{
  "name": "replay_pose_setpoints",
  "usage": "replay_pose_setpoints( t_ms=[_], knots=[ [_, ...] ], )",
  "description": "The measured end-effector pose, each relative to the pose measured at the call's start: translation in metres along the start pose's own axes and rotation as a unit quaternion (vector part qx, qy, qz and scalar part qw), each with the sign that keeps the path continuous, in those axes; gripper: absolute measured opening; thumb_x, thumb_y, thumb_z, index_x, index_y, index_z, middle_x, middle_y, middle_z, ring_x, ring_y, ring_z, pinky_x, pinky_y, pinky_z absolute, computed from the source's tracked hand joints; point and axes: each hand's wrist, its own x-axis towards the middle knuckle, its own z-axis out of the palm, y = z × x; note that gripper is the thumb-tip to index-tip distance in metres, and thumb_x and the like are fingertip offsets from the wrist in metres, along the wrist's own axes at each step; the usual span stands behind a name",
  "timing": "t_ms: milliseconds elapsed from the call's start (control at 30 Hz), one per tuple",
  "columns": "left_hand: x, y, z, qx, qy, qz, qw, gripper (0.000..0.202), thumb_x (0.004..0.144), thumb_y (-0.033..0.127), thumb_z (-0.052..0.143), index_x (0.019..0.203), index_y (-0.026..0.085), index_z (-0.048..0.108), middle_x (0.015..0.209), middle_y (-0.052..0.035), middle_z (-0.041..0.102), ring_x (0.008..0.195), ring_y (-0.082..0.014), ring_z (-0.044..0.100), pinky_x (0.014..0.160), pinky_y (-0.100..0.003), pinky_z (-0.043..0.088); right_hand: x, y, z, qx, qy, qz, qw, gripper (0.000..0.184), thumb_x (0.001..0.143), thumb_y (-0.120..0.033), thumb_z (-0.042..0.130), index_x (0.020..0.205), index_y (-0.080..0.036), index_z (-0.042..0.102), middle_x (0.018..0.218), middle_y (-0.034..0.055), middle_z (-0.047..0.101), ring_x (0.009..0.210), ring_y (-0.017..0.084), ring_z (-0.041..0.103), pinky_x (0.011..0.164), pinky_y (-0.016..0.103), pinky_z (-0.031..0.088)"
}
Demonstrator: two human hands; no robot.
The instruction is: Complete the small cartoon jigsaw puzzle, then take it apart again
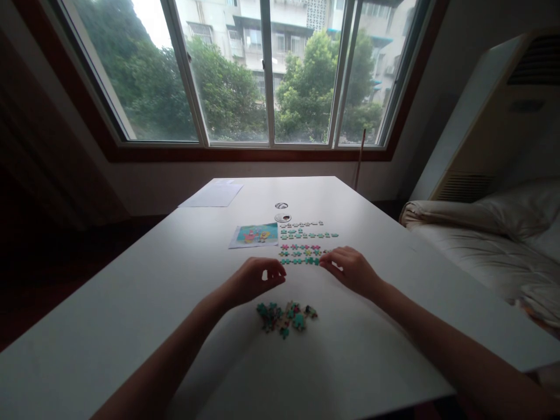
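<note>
Jigsaw puzzle pieces lie in short rows on the white table. At the right end of the nearest row, my right hand has its fingertips closed on a teal puzzle piece. My left hand hovers near the left end of that row, fingers curved, thumb apart, with nothing visible in it. Closer to me, between my forearms, is a loose pile of puzzle pieces, mostly teal with some tan backs. A colourful cartoon picture sheet lies left of the rows.
The white table stretches toward the window. Two round openings sit beyond the rows, and papers lie at the far left corner. A cushioned seat and a tall pale appliance stand on the right.
</note>
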Motion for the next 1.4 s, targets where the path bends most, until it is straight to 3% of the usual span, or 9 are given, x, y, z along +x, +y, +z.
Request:
replay_pose_setpoints(
  t_ms=[200,333,667,1033,1400],
  knots=[
    [-0.011,-0.011,-0.026,0.019,-0.217,-0.133,0.967,0.022,0.070,0.037,0.058,0.069,0.015,0.062,0.060,0.0017,0.056,0.053,-0.0096,0.048,0.048,-0.018,0.034,-0.001,0.022,-0.016,-0.066,0.012,0.010,0.998,0.026,0.087,-0.034,0.041,0.084,-0.018,0.060,0.078,0.0056,0.065,0.069,0.014,0.056,0.070,0.028,0.037],
    [-0.015,-0.013,-0.027,0.001,-0.270,-0.156,0.950,0.020,0.064,0.033,0.062,0.076,0.017,0.062,0.063,0.0026,0.055,0.055,-0.0106,0.049,0.048,-0.018,0.034,-0.001,0.024,-0.017,-0.082,0.003,0.003,0.997,0.027,0.088,-0.035,0.039,0.084,-0.017,0.060,0.079,0.0059,0.065,0.070,0.014,0.056,0.070,0.028,0.036],
    [-0.015,-0.007,-0.022,-0.016,-0.290,-0.145,0.946,0.023,0.060,0.023,0.064,0.082,0.019,0.058,0.065,0.0047,0.053,0.057,-0.0098,0.048,0.049,-0.018,0.035,0.000,0.024,-0.015,-0.074,-0.006,-0.003,0.997,0.025,0.087,-0.033,0.040,0.084,-0.017,0.059,0.078,0.0046,0.065,0.071,0.014,0.057,0.070,0.027,0.036],
    [-0.009,0.001,-0.006,-0.046,-0.248,-0.112,0.961,0.024,0.066,0.025,0.063,0.088,0.019,0.058,0.060,0.0050,0.050,0.054,-0.0087,0.046,0.050,-0.017,0.034,0.000,0.023,-0.017,-0.084,-0.018,0.000,0.996,0.026,0.087,-0.034,0.039,0.085,-0.018,0.060,0.077,0.0047,0.065,0.069,0.014,0.057,0.070,0.027,0.036],
    [-0.010,0.000,-0.005,-0.033,-0.243,-0.100,0.964,0.017,0.067,0.024,0.061,0.084,0.019,0.061,0.063,0.0041,0.051,0.056,-0.0086,0.045,0.050,-0.017,0.034,-0.007,0.050,-0.008,-0.108,-0.153,0.072,0.980,0.022,0.085,-0.030,0.043,0.080,-0.021,0.063,0.076,0.0022,0.065,0.066,0.013,0.057,0.061,0.022,0.037]
  ],
)
